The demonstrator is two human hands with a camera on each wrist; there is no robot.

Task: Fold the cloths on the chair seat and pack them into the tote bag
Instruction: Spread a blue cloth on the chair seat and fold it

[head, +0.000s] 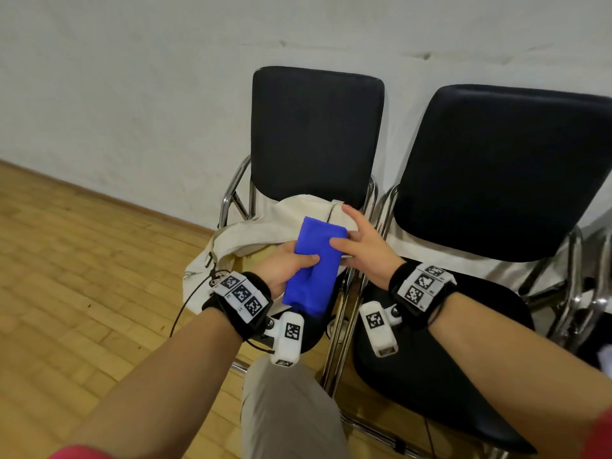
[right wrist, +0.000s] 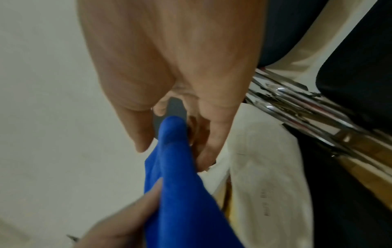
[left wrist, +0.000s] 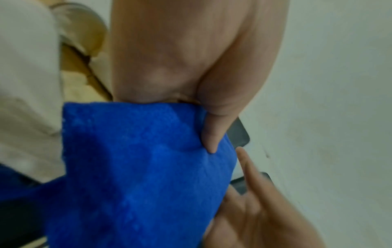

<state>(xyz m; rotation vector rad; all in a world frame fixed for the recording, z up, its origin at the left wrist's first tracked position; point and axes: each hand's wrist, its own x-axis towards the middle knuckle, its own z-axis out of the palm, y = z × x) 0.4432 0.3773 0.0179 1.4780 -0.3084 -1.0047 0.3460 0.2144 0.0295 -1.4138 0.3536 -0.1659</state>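
A folded blue cloth [head: 314, 260] hangs upright over the open mouth of the cream tote bag [head: 265, 223], which lies on the left chair's seat. My left hand [head: 296, 261] grips the cloth's left side, thumb [left wrist: 210, 134] across its front and fingers hidden behind it. My right hand [head: 346, 243] pinches the cloth's upper right edge. In the right wrist view the blue cloth [right wrist: 176, 161] runs between thumb and curled fingers [right wrist: 206, 151]. The inside of the bag is hidden.
A second black chair [head: 496, 167] stands close on the right, with chrome frame tubes [head: 341, 309] between the two seats. A white wall is behind and wooden floor [head: 82, 276] to the left. My trouser leg [head: 288, 409] is below the hands.
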